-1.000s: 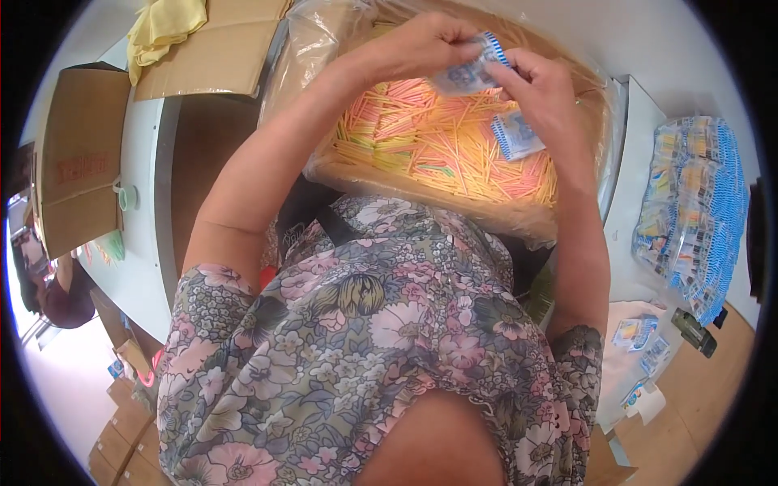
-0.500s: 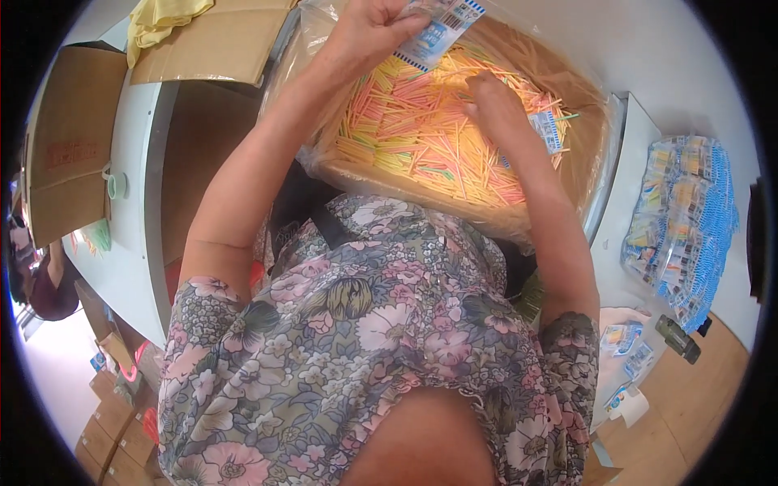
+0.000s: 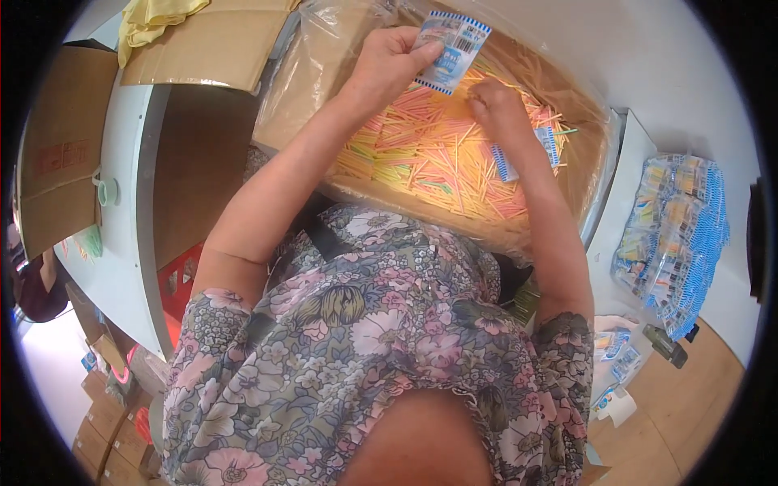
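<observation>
Over the far side of a plastic-lined carton (image 3: 559,89), my left hand (image 3: 395,63) pinches a blue-and-white printed packet (image 3: 452,53) by its left side, with the packet's face turned up. Many thin pink, yellow and green straw-like sticks (image 3: 413,162) lie in the carton. My right hand (image 3: 498,109) is just above them, right of the packet and apart from it. Its fingers are curled together; anything in them is hidden or too small to make out. A second similar packet (image 3: 504,162) lies on the sticks, partly covered by my right forearm.
To the right, a pile of blue-edged filled packets (image 3: 677,235) lies on a white surface, with loose packets (image 3: 620,356) nearer me. At left stand an open cardboard box (image 3: 61,154) and a tape roll (image 3: 106,191). A yellow cloth (image 3: 154,24) drapes over cardboard. Another person's dark clothing (image 3: 40,296) shows at far left.
My left hand has come nearer with the packet, which now shows whole. My right hand stays curled over the sticks, a little farther right. The view has shifted slightly.
</observation>
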Available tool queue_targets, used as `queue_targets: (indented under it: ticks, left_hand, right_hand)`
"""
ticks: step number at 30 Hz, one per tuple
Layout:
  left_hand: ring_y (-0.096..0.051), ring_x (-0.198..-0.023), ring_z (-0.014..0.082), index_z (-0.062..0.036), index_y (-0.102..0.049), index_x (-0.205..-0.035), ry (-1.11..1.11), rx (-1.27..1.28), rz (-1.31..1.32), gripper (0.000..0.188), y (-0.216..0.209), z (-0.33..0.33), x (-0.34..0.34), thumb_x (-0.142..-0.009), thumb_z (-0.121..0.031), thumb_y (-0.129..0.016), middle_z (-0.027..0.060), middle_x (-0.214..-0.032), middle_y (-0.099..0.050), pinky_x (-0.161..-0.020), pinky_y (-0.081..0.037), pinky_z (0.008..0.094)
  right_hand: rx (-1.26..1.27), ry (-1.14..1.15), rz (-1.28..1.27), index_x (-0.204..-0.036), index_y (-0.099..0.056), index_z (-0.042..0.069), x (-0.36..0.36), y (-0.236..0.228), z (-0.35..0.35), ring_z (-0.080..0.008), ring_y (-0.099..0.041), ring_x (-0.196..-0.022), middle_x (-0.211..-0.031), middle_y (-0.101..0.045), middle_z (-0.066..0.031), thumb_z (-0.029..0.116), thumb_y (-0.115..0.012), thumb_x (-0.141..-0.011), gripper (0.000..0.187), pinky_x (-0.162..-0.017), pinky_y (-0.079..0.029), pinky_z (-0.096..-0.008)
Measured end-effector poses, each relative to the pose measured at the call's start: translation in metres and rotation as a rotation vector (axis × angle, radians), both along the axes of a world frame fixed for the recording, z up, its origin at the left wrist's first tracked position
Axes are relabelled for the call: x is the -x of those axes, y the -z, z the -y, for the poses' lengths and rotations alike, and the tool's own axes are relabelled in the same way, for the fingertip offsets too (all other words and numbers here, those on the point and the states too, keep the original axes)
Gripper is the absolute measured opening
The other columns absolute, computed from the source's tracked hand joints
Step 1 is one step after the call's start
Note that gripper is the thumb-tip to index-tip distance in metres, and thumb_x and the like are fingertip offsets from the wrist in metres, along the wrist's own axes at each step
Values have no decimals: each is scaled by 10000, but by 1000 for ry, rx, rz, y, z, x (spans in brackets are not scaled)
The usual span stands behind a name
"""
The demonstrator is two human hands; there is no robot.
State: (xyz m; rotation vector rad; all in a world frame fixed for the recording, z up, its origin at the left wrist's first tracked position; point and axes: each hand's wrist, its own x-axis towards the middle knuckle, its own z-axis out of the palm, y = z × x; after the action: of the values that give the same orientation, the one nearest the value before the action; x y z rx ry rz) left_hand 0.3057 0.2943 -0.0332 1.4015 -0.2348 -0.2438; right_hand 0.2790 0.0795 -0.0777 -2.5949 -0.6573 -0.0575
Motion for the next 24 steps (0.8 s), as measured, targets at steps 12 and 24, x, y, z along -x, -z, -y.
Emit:
queue_targets:
  ticks: [12, 24]
  left_hand:
    - [-555, -989, 150, -33, -676, -1017, 668, -145, -111, 226, 8, 22, 12, -816, -135, -662, 107, -1142, -587, -844, -455, 279]
    - [-556, -606, 100, -13, -683, -857, 544, -345, 156, 107, 31, 32, 31, -768, -70, -666, 69, -679, -635, -581, -462, 275]
  right_hand:
    - [-1043, 314, -605, -875, -663, -23, 11, -35, 0, -62, -555, -595, -704, -613, -12, 71, -679, -796, 124, -520, -449, -212]
    - [-1045, 581, -654, -840, -676, 7, 15, -41, 18, -65, -524, -600, -735, -587, -3, 215, -669, -822, 209, -477, -399, -194]
